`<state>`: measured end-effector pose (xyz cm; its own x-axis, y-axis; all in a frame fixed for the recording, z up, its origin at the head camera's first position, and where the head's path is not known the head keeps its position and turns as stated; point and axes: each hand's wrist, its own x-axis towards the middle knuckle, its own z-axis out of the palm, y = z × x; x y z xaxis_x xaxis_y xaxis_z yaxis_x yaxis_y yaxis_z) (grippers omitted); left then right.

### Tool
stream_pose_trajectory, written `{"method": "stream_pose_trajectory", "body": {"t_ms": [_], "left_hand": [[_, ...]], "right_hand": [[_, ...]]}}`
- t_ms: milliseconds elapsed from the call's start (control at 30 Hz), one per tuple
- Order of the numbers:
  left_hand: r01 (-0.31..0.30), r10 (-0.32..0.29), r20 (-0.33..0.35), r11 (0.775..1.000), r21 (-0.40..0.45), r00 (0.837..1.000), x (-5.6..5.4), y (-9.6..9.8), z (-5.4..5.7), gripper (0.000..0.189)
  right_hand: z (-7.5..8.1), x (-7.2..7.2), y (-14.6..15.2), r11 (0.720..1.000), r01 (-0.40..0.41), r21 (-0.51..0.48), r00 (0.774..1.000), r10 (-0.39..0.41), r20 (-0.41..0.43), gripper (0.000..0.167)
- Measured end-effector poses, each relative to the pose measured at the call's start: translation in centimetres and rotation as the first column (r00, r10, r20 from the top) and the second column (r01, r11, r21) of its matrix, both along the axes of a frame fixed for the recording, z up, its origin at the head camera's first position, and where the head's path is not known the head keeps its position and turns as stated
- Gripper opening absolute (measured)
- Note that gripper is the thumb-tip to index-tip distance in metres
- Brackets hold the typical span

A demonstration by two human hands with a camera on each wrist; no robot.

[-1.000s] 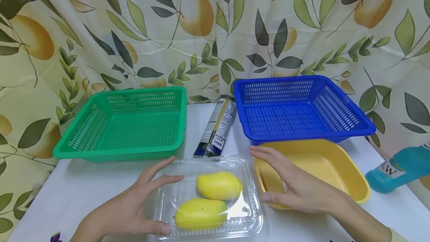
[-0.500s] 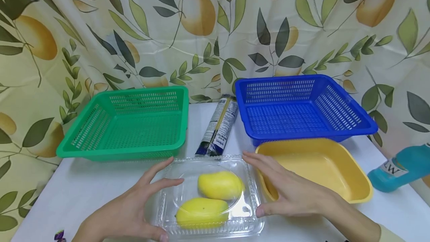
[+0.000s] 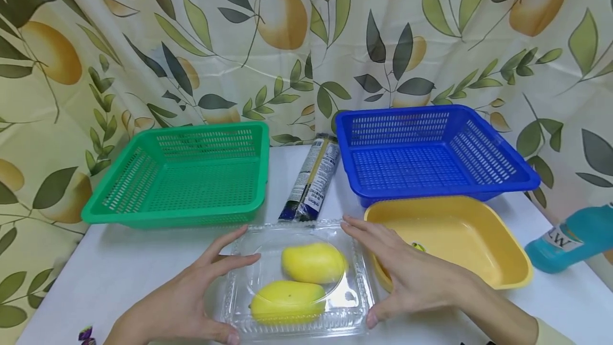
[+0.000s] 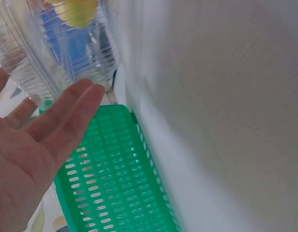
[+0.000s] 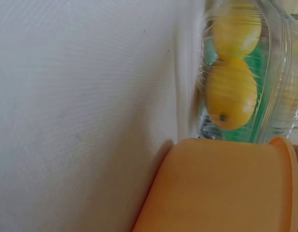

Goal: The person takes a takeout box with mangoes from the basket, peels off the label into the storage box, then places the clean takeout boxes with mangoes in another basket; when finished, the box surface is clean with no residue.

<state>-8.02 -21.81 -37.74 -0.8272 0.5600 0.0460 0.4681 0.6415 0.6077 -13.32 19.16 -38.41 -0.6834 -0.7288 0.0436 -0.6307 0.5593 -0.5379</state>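
A clear plastic clamshell container with two yellow mangoes, a rear mango and a front mango, sits on the white table between the hands. The left hand is at its left side, thumb near the front corner and fingers spread along the edge. In the left wrist view, those fingers look nearly straight against the container's rim. At the right side, the right hand has its fingertips by the far corner and its thumb near the front, its palm passing over the yellow basin's left rim.
Behind stand a green basket at left and a blue basket at right. A long dark-blue printed packet lies between them. A teal bottle is at far right, a purple-wrapped candy at front left.
The right hand has moved left, bringing its fingertips and thumb to the container's right edge. The left hand stays at the left edge, and the container has barely moved.
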Motion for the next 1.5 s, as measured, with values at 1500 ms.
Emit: {"method": "stream_pose_trajectory", "body": {"t_ms": [1500], "left_hand": [[0.098, 0.045, -0.378, 0.931, 0.351, 0.925, -2.8, 5.8, 4.1, 0.078]], "right_hand": [[4.4, -2.7, 4.7, 0.823, -0.106, -0.558, 0.979, -0.012, -0.203, 0.106]]}}
